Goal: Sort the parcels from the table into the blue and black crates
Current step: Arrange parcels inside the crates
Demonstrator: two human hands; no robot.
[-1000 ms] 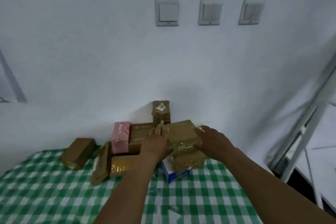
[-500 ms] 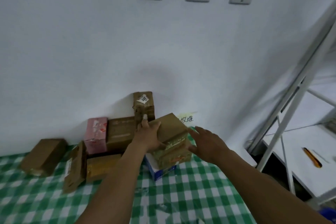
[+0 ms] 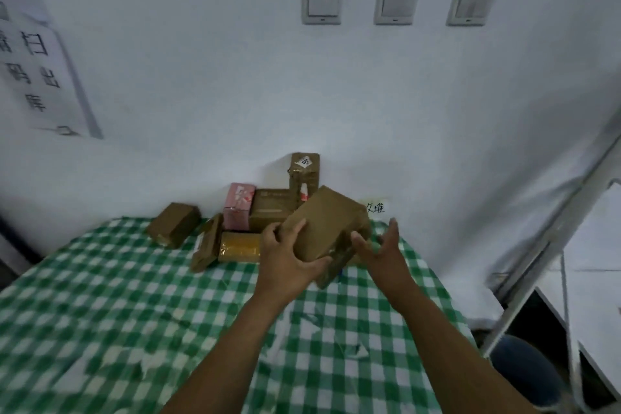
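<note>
Gripping the plain brown cardboard parcel (image 3: 324,223) with just the left hand (image 3: 289,259), tilted above the green checked tablecloth (image 3: 100,296); the right hand (image 3: 378,250) is spread wide beside it, maybe not touching, so it could slip. No crates visible. Readable: a handwritten note (image 3: 376,208), roughly "堆", and a blurry wall poster (image 3: 30,70).

A table (image 3: 100,312) under a green-and-white checked cloth stands against the white wall. At its far edge lie a tilted brown parcel (image 3: 173,223) on the left, a narrow brown box (image 3: 206,247) leaning beside a yellow-brown packet (image 3: 239,247), and behind them a pink box (image 3: 238,207), a flat brown carton (image 3: 272,213) and a tall taped carton (image 3: 304,171).
</note>
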